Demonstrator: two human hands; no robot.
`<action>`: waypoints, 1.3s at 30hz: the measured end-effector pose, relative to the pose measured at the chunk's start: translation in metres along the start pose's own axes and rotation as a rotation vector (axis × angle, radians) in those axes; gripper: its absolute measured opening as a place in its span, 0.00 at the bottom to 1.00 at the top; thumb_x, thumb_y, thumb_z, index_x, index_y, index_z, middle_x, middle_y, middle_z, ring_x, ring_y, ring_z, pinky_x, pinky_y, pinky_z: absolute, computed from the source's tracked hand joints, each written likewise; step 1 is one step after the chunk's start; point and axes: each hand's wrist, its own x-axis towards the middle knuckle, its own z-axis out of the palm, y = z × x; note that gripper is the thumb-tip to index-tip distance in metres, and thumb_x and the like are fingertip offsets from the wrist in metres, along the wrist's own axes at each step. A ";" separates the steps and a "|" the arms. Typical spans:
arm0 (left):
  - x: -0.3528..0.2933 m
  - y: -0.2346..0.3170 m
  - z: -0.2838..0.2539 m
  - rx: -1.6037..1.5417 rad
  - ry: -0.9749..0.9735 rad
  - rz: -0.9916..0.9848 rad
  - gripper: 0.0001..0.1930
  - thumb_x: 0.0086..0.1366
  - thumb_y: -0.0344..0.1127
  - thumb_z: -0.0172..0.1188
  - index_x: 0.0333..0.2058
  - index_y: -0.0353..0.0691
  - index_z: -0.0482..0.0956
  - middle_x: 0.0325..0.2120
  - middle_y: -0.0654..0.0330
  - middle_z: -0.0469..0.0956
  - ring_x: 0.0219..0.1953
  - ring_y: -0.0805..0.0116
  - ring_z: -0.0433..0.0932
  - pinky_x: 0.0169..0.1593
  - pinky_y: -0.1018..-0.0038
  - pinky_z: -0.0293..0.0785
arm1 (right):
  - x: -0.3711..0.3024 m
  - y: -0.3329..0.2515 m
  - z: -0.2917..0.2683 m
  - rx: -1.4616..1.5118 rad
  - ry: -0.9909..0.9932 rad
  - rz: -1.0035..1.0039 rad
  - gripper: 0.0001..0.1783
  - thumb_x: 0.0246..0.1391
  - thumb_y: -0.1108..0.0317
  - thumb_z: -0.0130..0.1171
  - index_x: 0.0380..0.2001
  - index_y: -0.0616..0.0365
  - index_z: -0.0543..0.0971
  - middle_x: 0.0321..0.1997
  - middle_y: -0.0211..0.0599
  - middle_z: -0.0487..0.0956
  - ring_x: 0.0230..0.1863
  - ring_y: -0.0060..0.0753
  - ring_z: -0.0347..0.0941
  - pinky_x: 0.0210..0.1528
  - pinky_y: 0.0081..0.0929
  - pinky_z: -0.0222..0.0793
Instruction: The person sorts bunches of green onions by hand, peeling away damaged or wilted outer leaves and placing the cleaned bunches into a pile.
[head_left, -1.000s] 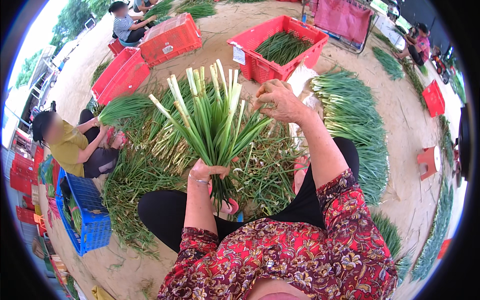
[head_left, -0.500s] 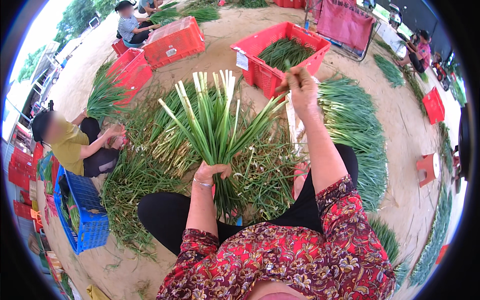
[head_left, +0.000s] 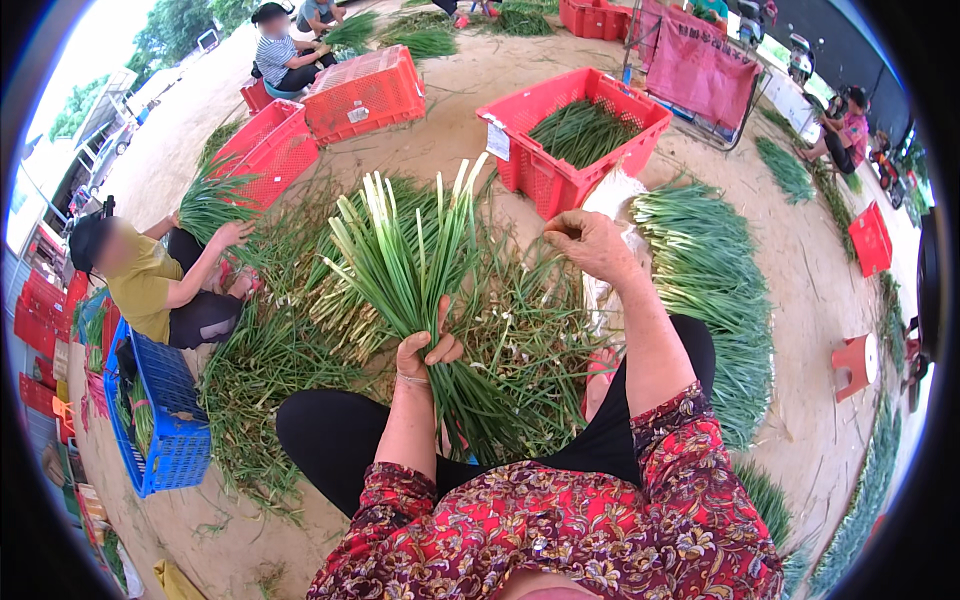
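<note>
My left hand [head_left: 430, 352] is wrapped round a bunch of green onions [head_left: 405, 262]. Their pale ends fan up and away from me, while the dark leaf tips [head_left: 470, 410] hang toward my lap. To the right, apart from the bunch, is my right hand [head_left: 597, 247], its thumb and fingers pinched together; whether anything is between them I cannot make out. Beyond the bunch lies a heap of untidy green onions [head_left: 345, 310] with yellowish ends. Cleaned green onions [head_left: 705, 300] lie in a thick row to the right of my knee.
A red crate [head_left: 545, 180] holding green onions stands ahead. Trimmed leaves [head_left: 275, 400] litter the ground. At the left are a blue crate [head_left: 175, 415] and a person [head_left: 150, 280] holding green onions. A red stool [head_left: 855, 366] stands at the right; other people sit farther back.
My right hand has come down from the spread stalks on the bunch's right side, and its fingers have curled in. The bunch has gathered closer and leans left.
</note>
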 end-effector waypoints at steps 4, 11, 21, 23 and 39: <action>0.001 -0.004 0.005 -0.035 -0.006 -0.072 0.34 0.59 0.27 0.52 0.66 0.46 0.57 0.63 0.65 0.64 0.17 0.79 0.66 0.31 0.75 0.63 | 0.011 -0.014 0.024 0.487 -0.029 0.139 0.24 0.59 0.57 0.59 0.53 0.61 0.71 0.42 0.31 0.78 0.37 0.22 0.75 0.37 0.22 0.72; 0.001 -0.019 0.003 -0.018 0.077 -0.184 0.35 0.56 0.29 0.56 0.64 0.44 0.59 0.62 0.59 0.66 0.15 0.79 0.64 0.29 0.73 0.62 | 0.020 -0.002 0.038 0.550 -0.136 0.121 0.14 0.60 0.61 0.58 0.44 0.59 0.78 0.35 0.27 0.80 0.29 0.21 0.76 0.31 0.21 0.73; 0.002 -0.018 0.005 -0.030 0.131 -0.112 0.33 0.56 0.27 0.56 0.63 0.42 0.61 0.61 0.56 0.67 0.16 0.78 0.63 0.30 0.73 0.62 | 0.019 0.007 0.021 -0.218 0.303 -0.146 0.10 0.61 0.65 0.50 0.37 0.54 0.80 0.25 0.45 0.79 0.30 0.45 0.79 0.34 0.35 0.72; 0.003 -0.018 0.006 0.002 0.126 -0.125 0.33 0.56 0.26 0.56 0.62 0.42 0.61 0.62 0.57 0.67 0.15 0.78 0.63 0.30 0.73 0.61 | 0.019 0.009 0.023 -0.130 0.410 -0.116 0.09 0.60 0.67 0.50 0.35 0.54 0.80 0.28 0.43 0.80 0.31 0.49 0.78 0.35 0.34 0.72; 0.000 -0.004 0.007 0.120 0.098 -0.082 0.33 0.56 0.28 0.55 0.63 0.39 0.60 0.61 0.58 0.68 0.15 0.78 0.63 0.29 0.73 0.61 | 0.012 -0.005 0.022 0.432 0.034 0.097 0.19 0.55 0.60 0.64 0.45 0.63 0.78 0.34 0.31 0.80 0.36 0.21 0.76 0.38 0.22 0.71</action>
